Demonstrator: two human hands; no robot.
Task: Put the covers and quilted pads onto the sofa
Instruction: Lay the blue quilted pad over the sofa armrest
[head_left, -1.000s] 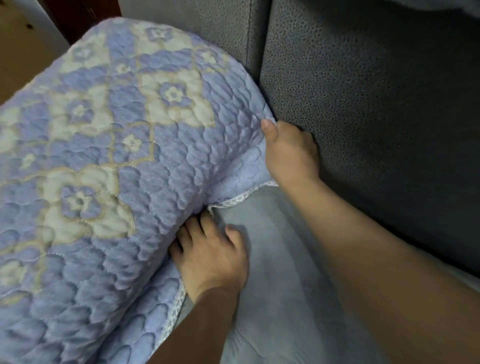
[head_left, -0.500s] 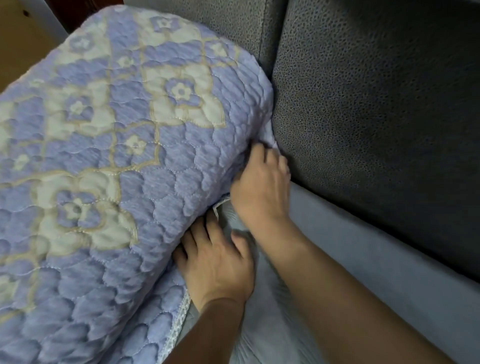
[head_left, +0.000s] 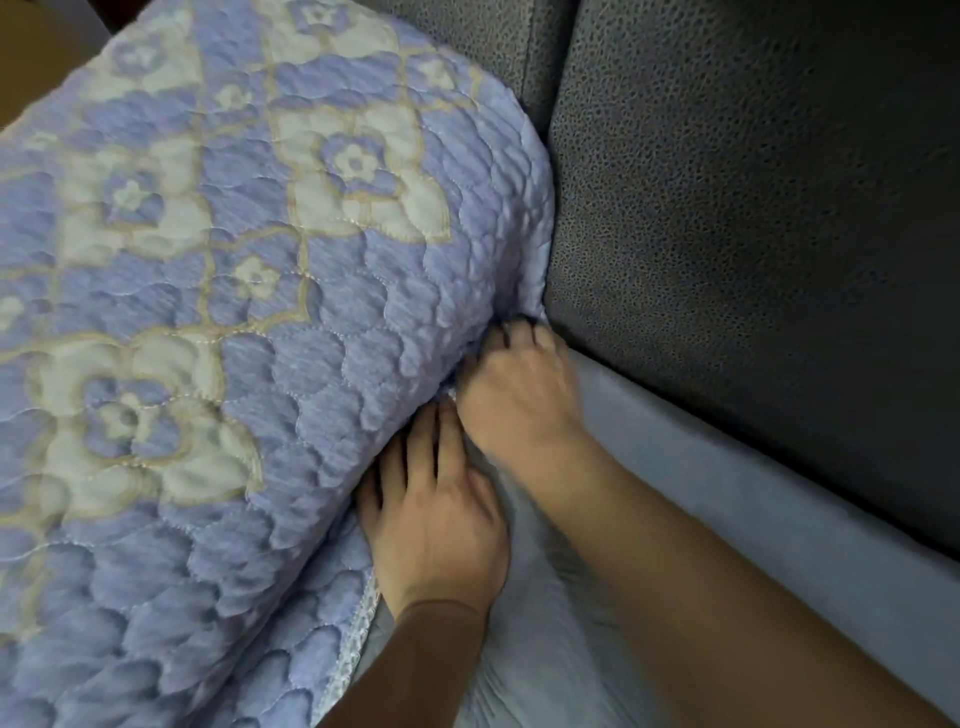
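Both the left hand and right hand bury fingertips (grip unclear) under the quilted pad.

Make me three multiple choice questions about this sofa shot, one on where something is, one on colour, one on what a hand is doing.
1. Where is the right hand?
A. Flat on the dark back cushion
B. At the quilted pad's edge, beside the back cushion
C. Lifted clear above the pad

2. What colours does the quilted pad have?
A. Red and black
B. Plain green
C. Lavender blue with cream flower patches

3. What is the left hand doing?
A. Its fingers reach under the pad's edge
B. It holds a cup
C. It rests in a fist on the dark back cushion

Answers: 1 B, its fingers dig in at the pad's edge next to the cushion. 2 C, the pattern shows plainly. 3 A, its fingertips vanish beneath the pad.
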